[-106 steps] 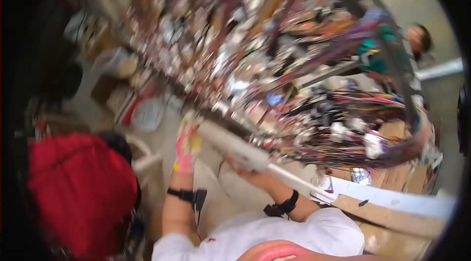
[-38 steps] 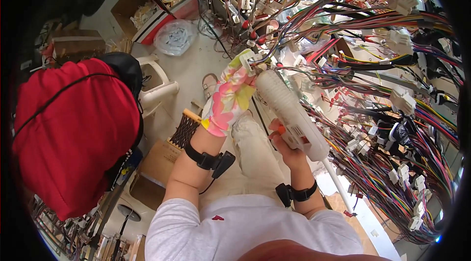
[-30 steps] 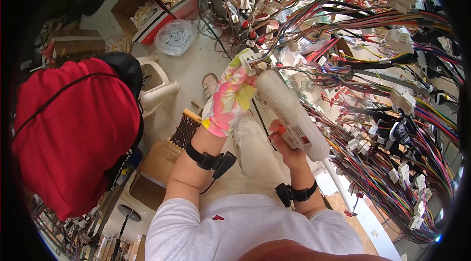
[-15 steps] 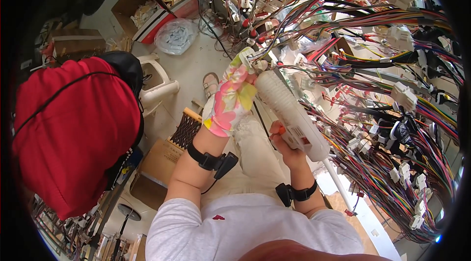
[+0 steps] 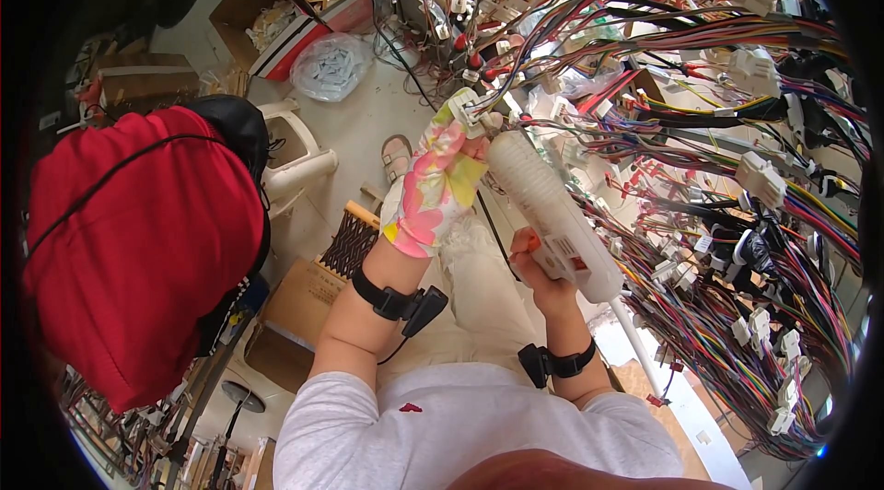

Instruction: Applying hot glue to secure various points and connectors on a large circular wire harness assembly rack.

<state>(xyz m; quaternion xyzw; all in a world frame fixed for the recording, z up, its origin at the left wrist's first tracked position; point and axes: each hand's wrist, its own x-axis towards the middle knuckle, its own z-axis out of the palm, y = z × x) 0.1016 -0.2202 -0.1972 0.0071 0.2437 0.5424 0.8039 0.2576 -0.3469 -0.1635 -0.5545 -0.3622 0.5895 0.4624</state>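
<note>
My left hand (image 5: 449,163), in a white glove with pink and yellow flowers, is closed around a white plug connector (image 5: 471,112) at the end of a wire bundle. My right hand (image 5: 541,280) is bare and grips a long whitish glue gun (image 5: 552,209) by its underside, near an orange part at the fingers. The gun's body is ribbed toward the front and bears a label near the back. Its front end lies close beside the left fingertips and the connector; whether it touches them I cannot tell. A white rod (image 5: 635,347) sticks out behind the gun.
Many coloured wire harnesses (image 5: 681,39) with white connectors hang ahead and to the right. At the left are a red cloth-covered object (image 5: 147,241), a white plastic stool (image 5: 304,158) and a cardboard box (image 5: 299,301). A clear bag of parts (image 5: 331,68) lies on the floor.
The glue gun and my right hand have shifted slightly to the right. My left fingers have moved a little, still on the connector.
</note>
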